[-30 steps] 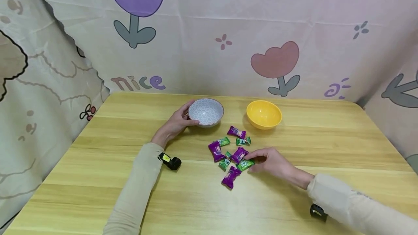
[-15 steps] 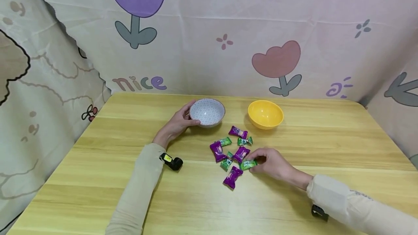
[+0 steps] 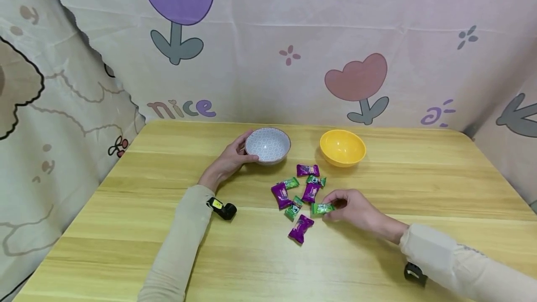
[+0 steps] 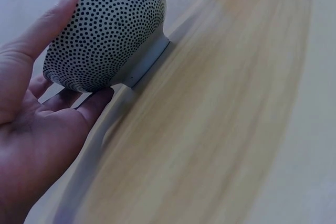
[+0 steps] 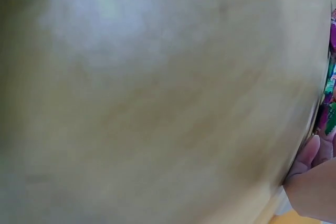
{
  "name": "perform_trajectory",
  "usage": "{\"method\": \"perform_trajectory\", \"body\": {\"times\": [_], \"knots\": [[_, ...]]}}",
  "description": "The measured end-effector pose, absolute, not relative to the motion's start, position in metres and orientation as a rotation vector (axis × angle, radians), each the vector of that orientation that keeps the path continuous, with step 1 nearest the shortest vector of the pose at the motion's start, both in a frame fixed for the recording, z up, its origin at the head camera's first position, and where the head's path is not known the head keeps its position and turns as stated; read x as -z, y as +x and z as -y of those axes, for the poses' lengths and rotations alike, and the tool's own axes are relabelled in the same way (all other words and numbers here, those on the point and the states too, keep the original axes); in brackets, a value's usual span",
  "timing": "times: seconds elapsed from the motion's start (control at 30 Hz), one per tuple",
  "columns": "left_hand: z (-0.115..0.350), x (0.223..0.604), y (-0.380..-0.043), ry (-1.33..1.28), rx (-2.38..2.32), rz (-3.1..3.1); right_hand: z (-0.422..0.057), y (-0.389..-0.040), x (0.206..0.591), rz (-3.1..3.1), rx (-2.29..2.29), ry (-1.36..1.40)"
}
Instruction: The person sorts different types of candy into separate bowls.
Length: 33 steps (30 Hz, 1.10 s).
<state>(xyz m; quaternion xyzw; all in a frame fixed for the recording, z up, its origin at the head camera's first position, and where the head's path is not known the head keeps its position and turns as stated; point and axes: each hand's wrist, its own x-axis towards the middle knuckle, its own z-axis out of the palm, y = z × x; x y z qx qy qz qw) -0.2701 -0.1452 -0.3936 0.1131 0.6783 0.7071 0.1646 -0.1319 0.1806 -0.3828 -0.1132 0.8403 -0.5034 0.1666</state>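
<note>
In the head view, my left hand (image 3: pixel 228 161) holds the left side of a patterned bowl (image 3: pixel 268 145), thumb at the near rim. The left wrist view shows the bowl's black-dotted outside (image 4: pixel 107 30) with the fingers beside its lower wall. My right hand (image 3: pixel 354 210) pinches a green-wrapped candy (image 3: pixel 321 209) between thumb and fingers at the right of a loose pile. Around it lie several purple-wrapped candies (image 3: pixel 311 193) and other green ones (image 3: pixel 294 208). Only part of the right hand (image 5: pixel 315 182) shows at the right wrist view's edge.
A yellow bowl (image 3: pixel 342 148) stands to the right of the patterned one, near the back of the wooden table (image 3: pixel 251 260). Behind the table hangs a printed cloth (image 3: pixel 260 83). A wrist camera (image 3: pixel 222 209) is strapped at the left cuff.
My right hand has drawn the green candy slightly right, apart from the purple candy beside it. Two purple candies have turned a little. My left hand stays on the patterned bowl.
</note>
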Motion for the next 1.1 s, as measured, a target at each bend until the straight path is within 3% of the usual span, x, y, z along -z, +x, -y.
{"method": "perform_trajectory", "body": {"times": [0.57,1.1], "knots": [[0.145,0.397,-0.270,0.330,-2.056,-1.900,-0.175,-0.144,0.368,-2.462,1.407,-0.147],[0.144,0.398,-0.270,0.332,-2.059,-1.902,-0.145,-0.188,0.341,-2.532,1.494,-0.092]]}}
